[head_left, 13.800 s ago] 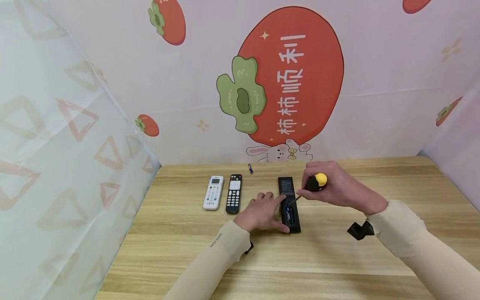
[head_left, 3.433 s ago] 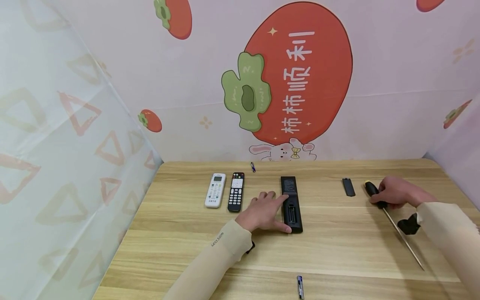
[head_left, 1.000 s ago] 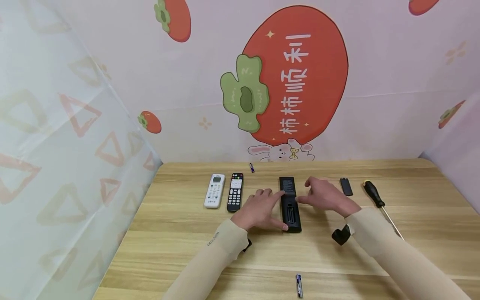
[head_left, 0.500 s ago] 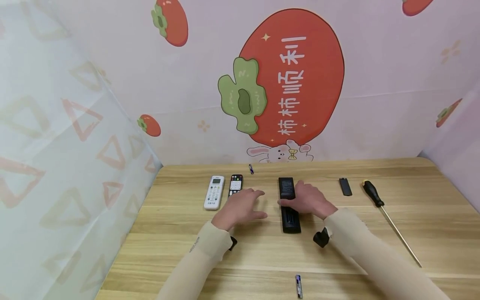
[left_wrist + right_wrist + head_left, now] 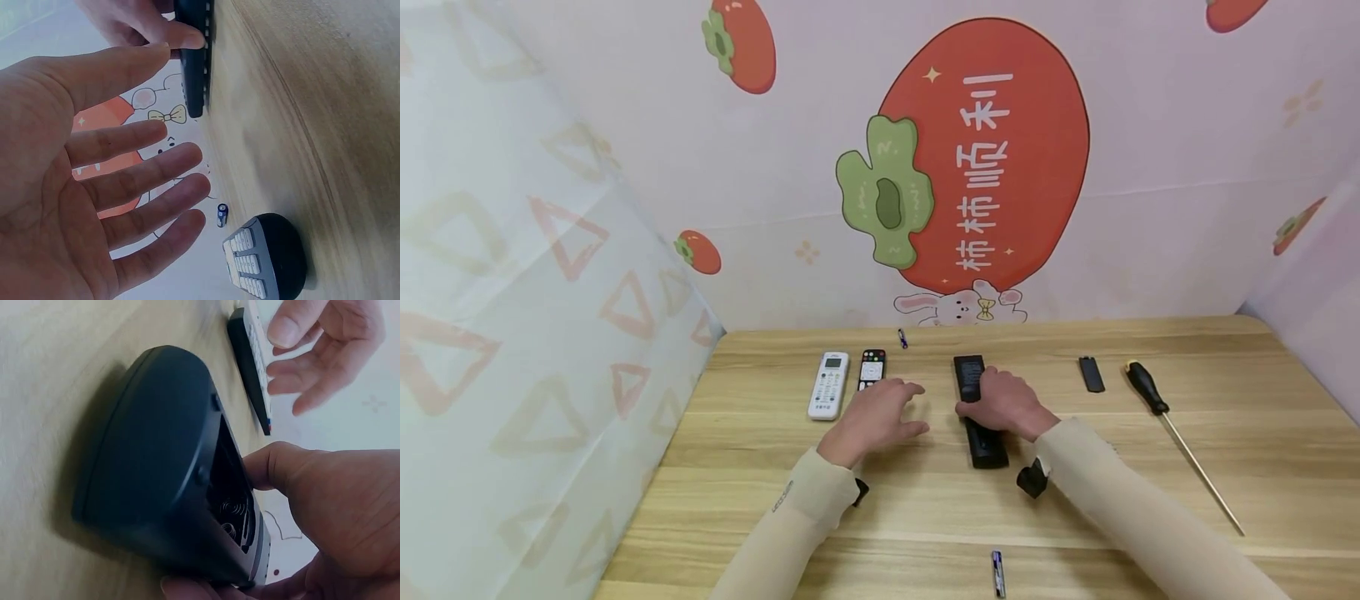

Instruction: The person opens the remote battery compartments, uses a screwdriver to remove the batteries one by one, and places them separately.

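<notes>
A black remote control [image 5: 987,451] lies back up on the wooden table, its battery compartment uncovered. Bare springs [image 5: 232,508] show inside that compartment in the right wrist view. My right hand [image 5: 1009,403] grips the remote across its middle, thumb on one side and fingers on the other. To the left, my left hand [image 5: 874,422] hovers with fingers spread and holds nothing; its palm shows in the left wrist view. It partly covers a black remote with white keys [image 5: 872,368]. A white remote [image 5: 828,386] lies beside that one.
A screwdriver [image 5: 1146,389] with a black and yellow handle lies at the right, beside a black battery cover [image 5: 1092,374]. One battery [image 5: 997,573] is near the front, another battery [image 5: 902,338] at the back. A printed backdrop [image 5: 760,275] rises behind the table.
The screwdriver was set down at the right, and a battery now lies in front. My left hand released the black remote and moved left. My right hand took hold of it and tilted it slightly.
</notes>
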`<move>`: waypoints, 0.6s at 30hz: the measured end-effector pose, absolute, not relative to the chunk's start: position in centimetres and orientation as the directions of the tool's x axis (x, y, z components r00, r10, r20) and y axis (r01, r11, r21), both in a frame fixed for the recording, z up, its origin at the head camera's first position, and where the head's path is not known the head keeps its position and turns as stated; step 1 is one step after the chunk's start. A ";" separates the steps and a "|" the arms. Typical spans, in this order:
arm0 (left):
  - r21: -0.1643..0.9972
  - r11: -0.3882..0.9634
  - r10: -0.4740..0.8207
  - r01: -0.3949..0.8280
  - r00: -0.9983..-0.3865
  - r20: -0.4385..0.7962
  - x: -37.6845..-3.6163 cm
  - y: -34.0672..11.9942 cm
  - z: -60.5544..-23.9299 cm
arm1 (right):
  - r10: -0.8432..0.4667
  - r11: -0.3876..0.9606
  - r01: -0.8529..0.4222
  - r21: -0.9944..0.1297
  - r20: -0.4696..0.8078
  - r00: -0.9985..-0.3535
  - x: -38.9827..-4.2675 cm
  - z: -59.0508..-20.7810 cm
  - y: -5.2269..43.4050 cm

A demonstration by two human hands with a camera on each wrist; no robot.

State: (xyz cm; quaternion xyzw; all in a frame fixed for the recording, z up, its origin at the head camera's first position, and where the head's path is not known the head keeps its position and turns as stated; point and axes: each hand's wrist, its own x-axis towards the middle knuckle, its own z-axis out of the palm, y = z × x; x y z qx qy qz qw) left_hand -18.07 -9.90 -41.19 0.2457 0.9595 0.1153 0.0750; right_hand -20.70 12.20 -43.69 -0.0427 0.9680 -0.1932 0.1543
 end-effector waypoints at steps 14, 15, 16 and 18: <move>0.243 0.851 0.495 0.465 -0.866 -0.075 -17.9 -9.9 -41.6 | -0.122 0.931 -0.009 -0.366 -0.288 -0.950 -22.1 -42.3 17.9; 0.242 0.850 0.496 0.467 -0.865 -0.074 -17.9 -9.9 -41.6 | -0.114 0.931 -0.001 -0.365 -0.289 -0.951 -22.2 -42.4 18.4; 0.241 0.850 0.497 0.469 -0.865 -0.072 -17.9 -9.9 -41.7 | -0.111 0.930 0.003 -0.368 -0.289 -0.951 -22.2 -42.3 19.0; 0.242 0.849 0.497 0.469 -0.865 -0.070 -17.9 -9.9 -41.7 | -0.100 0.932 0.014 -0.363 -0.294 -0.951 -22.3 -42.3 19.9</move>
